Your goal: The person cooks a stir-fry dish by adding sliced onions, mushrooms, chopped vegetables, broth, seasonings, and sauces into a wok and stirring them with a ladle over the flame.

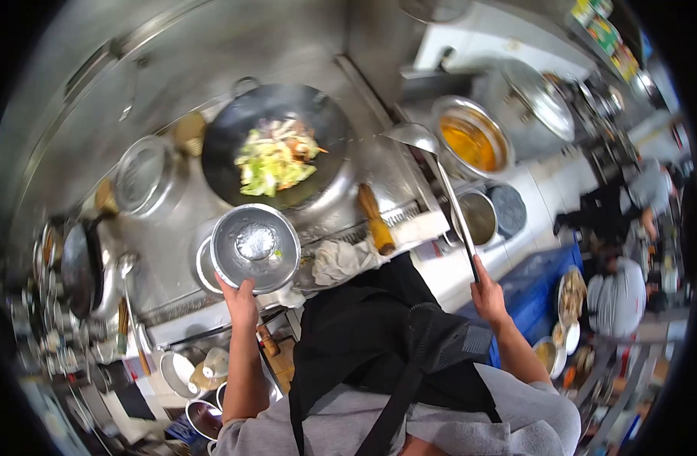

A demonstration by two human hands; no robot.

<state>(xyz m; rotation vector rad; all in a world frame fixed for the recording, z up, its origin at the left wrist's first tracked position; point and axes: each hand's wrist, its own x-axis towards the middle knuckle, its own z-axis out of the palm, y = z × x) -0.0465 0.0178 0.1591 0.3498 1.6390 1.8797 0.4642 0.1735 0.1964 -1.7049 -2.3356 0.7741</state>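
Note:
My left hand (240,301) grips the near rim of a metal bowl (246,243), which is tilted beside the front edge of a black wok (219,144); a few green bits cling inside the bowl. In the wok lies a pile of chopped cabbage and other pieces (276,158). My right hand (487,290) is closed round the dark handle of a long ladle (456,209). The ladle's head is up and to the left of that hand, between the wok and a metal pot of orange liquid (474,140).
A white cloth (341,262) and a wooden-handled tool (374,219) lie at the stove's front edge. A strainer (143,176) sits left of the wok. Blue container (531,277) stands at the right, with people (618,296) farther off.

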